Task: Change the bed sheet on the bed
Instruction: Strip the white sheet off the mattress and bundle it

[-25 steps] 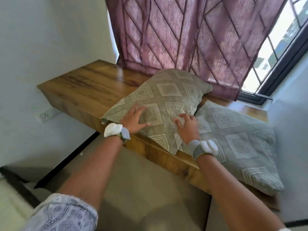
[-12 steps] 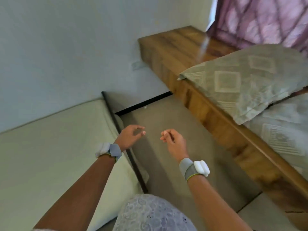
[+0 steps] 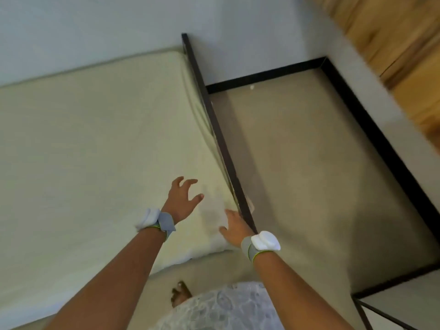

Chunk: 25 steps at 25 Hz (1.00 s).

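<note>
The bed [image 3: 95, 151] fills the left of the view, covered by a pale cream sheet, with a dark headboard panel [image 3: 214, 129] along its right end. My left hand [image 3: 182, 200] hovers over the sheet near the bed's near right corner, fingers spread and loosely bent, holding nothing. My right hand [image 3: 234, 226] reaches to that same corner beside the dark panel, fingers extended toward the sheet's edge. Whether it touches the sheet I cannot tell.
Beige floor [image 3: 309, 186] lies right of the bed, bounded by a black skirting [image 3: 381, 144]. A blurred wooden ledge [image 3: 392, 44] is at the upper right. A white wall [image 3: 95, 27] runs behind the bed. My bare foot [image 3: 179, 294] stands near the bed's edge.
My view swung left and down from the pillows on the wooden ledge to the bed. Both hands left the pillow and moved to the bed's near right corner.
</note>
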Tool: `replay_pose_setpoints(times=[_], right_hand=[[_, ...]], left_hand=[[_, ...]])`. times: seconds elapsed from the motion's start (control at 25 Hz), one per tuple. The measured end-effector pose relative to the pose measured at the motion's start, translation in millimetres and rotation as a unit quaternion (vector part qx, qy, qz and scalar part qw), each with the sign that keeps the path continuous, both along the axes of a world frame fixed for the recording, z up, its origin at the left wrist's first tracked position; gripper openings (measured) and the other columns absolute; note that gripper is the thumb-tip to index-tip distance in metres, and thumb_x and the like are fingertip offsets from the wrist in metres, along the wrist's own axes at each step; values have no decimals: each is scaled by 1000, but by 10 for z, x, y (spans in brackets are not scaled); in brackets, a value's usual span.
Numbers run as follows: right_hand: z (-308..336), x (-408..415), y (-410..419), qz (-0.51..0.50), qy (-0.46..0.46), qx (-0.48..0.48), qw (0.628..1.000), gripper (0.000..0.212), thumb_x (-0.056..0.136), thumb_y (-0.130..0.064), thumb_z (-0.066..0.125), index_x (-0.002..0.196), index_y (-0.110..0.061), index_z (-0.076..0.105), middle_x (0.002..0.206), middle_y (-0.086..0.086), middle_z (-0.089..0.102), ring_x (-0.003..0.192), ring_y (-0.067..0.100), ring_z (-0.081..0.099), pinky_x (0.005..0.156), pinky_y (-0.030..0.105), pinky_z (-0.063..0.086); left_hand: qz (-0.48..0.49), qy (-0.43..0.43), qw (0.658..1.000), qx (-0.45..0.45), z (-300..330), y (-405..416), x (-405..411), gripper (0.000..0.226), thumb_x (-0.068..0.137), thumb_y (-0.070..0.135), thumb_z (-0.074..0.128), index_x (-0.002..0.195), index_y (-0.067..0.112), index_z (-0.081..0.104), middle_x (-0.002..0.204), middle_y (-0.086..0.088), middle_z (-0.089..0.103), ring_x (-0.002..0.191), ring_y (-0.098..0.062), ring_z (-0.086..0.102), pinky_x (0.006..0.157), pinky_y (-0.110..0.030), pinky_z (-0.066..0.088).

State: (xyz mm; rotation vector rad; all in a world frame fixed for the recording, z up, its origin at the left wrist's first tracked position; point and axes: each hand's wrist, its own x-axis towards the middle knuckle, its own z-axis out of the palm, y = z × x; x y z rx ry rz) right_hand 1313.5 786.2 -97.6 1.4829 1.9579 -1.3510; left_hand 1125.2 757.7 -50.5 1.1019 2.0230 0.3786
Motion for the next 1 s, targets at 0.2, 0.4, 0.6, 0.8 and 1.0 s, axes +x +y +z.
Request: replay_pose_setpoints(times=[0.2, 0.4, 0.6, 0.8, 1.0], right_hand=[[-634, -276, -155, 86, -205, 155, 963, 58, 101, -29, 39, 144, 2, 17, 143, 22, 35, 120, 34, 52, 88, 39, 49], [-674, -294, 30, 73, -146, 163, 973, 27, 99, -10, 33, 124, -6, 44, 118, 15, 62, 103, 33, 63, 78, 37, 49], [-322, -146, -40, -31, 2, 136, 990, 17, 99, -23, 39, 85, -16, 45, 76, 12, 58, 71, 31, 55, 63, 35, 42], [230, -352, -101, -168, 192, 106, 961, 37, 97, -22, 48, 63, -27, 34, 54, -6, 36, 50, 6, 31, 51, 19, 31], [768, -810, -100, -177, 306, 48, 934, 34, 97, -22, 49, 65, -24, 39, 56, -8, 40, 54, 5, 35, 56, 20, 35]], left_hand=[[-30, -5, 999, -27, -715, -268, -92, 60, 90, 37, 59, 143, 22, 35, 156, -9, 3, 139, -33, 27, 112, -40, 30], [-60, -17, 997, -40, -877, -384, -38, 69, 87, 40, 64, 145, 22, 30, 157, -6, 0, 141, -32, 21, 112, -39, 27], [-97, -38, 994, -41, -746, -461, 141, 96, 74, 47, 75, 149, 26, 19, 157, -1, -2, 144, -29, 12, 113, -39, 25], [-75, 79, 994, -22, -609, -480, 449, 116, 68, 57, 70, 152, 22, -1, 159, -6, 3, 146, -25, 8, 118, -42, 18], [98, 61, 974, 195, -231, -490, 251, 56, 89, 15, 55, 143, 11, 40, 136, -13, 52, 124, -28, 49, 100, -31, 39]])
